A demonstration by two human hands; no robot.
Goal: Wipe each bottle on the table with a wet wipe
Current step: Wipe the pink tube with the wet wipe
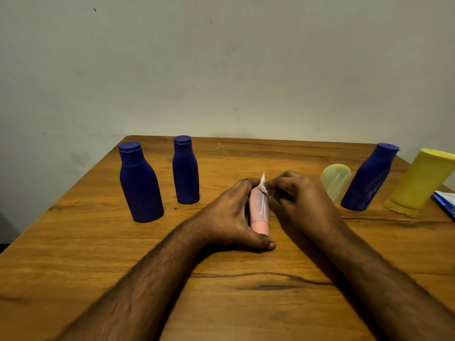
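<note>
Bottles number six: three blue [140, 185], one yellow [419, 180], one pale [336, 182], one pink [259, 211]. Left hand [231, 215] grips the pink bottle; right hand [299, 200] pinches a wipe [263, 184] against it.

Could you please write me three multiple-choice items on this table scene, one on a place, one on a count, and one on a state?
1. Where is the pink tube?
A. Between the two hands, mid-table
B. Beside the wall at the far left
C. On top of the yellow bottle

2. How many blue bottles are on the table?
A. One
B. Three
C. Five

3. What is the right hand doing?
A. Lying flat and empty
B. Lifting a blue bottle
C. Pinching a white wipe at the tube's far end

Answers:
1. A, the left hand grips the tube from its left and the right hand is at its right.
2. B, two stand at the left and one leans at the right, next to the yellow bottle.
3. C, its fingertips are closed on the wipe against the tube.
</note>
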